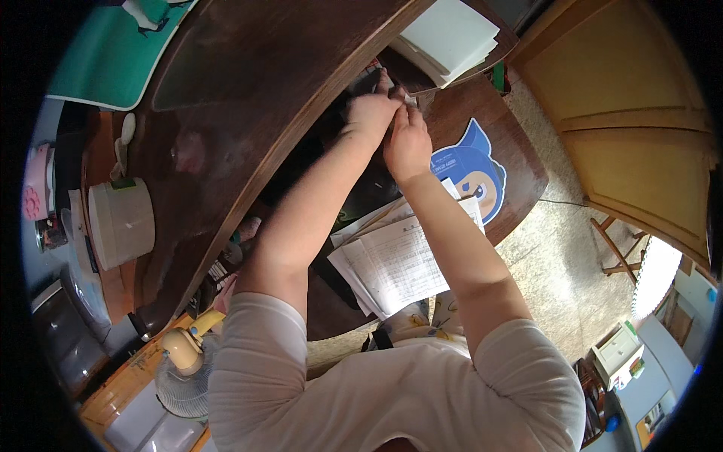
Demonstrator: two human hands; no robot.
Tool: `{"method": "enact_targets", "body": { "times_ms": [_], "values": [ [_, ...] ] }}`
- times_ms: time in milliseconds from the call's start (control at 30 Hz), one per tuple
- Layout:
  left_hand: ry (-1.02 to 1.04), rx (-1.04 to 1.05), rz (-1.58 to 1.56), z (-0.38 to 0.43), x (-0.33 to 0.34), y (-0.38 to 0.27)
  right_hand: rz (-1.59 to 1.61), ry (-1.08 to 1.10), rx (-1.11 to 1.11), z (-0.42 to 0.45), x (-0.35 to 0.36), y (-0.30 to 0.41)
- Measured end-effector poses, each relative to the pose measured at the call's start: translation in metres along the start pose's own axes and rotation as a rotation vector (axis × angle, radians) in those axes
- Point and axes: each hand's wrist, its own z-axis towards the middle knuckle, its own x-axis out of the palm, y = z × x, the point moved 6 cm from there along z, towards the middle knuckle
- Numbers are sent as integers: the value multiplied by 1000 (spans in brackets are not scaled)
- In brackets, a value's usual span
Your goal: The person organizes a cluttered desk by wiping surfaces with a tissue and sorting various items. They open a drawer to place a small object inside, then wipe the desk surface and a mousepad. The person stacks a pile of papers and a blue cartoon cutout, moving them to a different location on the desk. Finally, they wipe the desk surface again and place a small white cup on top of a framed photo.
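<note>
Both my arms reach toward the far edge of the desk, under the overhang of a dark wooden counter. My left hand point(373, 110) and my right hand point(409, 141) meet there, the fingers close together or overlapping. A dark and partly red item lies by the fingertips, mostly hidden; whether I hold it cannot be told. Printed forms point(395, 265) lie stacked on the desk below my right forearm. Beside my right hand is a blue cartoon-shaped board point(491, 169). A stack of white paper point(452, 39) sits on a raised shelf just beyond the hands.
The raised wooden counter point(237, 101) runs diagonally at the left, with a white plastic container point(121, 223) and a green mat point(107, 62). An electric fan point(183, 367) stands lower left. Yellow wooden cabinets point(638, 130) and a folding stool point(621, 254) are at the right.
</note>
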Motion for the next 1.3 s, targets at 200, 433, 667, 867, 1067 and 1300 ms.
{"method": "enact_targets", "body": {
  "times_ms": [200,433,667,867,1067,1300],
  "values": [
    [-37,13,13,12,24,9,-330,215,-39,-8,-1,6],
    [50,85,-15,4,-3,7,-338,396,-34,25,39,-1],
    [-5,63,-51,3,-12,10,-176,454,218,41,44,-4],
    [58,98,17,8,-7,5,-138,411,349,44,67,-21],
    [64,108,-1,4,-10,6,-425,492,256,37,39,13],
    [141,113,-20,7,-2,12,-393,600,286,55,55,-1]
  ]
}}
